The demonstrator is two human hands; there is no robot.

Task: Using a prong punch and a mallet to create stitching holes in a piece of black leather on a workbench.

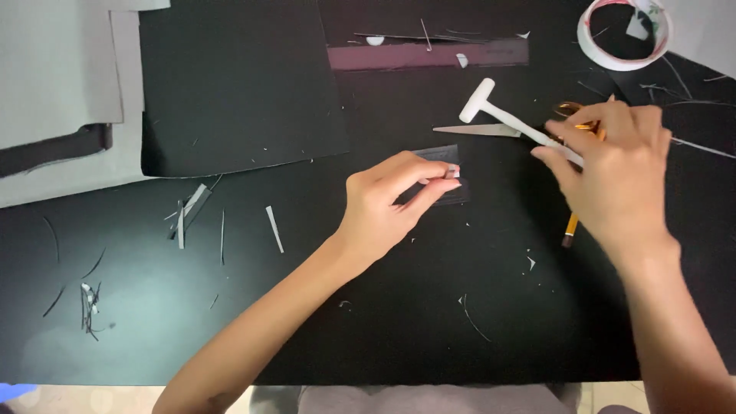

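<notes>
Head view: a black counter [399,322] is seen from above, strewn with thin paper slivers and offcuts. The left hand [383,207] is laid near the middle of the counter, its fingers [429,172] pressed together in a pinch on a small pale scrap at the upper right corner of a small dark folded piece [445,157]. That piece lies flat on the counter, partly covered by the hand, just below the blade tip of the scissors.

The right hand [613,169] is held to the right of it, and a small white mallet [498,113] is gripped by its handle between the thumb and the curled fingers; the mallet's head points up and to the left, above the dark piece and apart from it. A pair of scissors [483,130] with gold-coloured handles lies under the mallet and the right hand, its blades closed and pointing left. A pencil-like stick [571,228] shows beneath the right palm.

A large black sheet [238,84] is spread at the upper left, overlapping grey card [61,69]. A dark reddish strip [429,55] lies at the top centre, and a roll of white tape [625,34] rests at the top right corner.
</notes>
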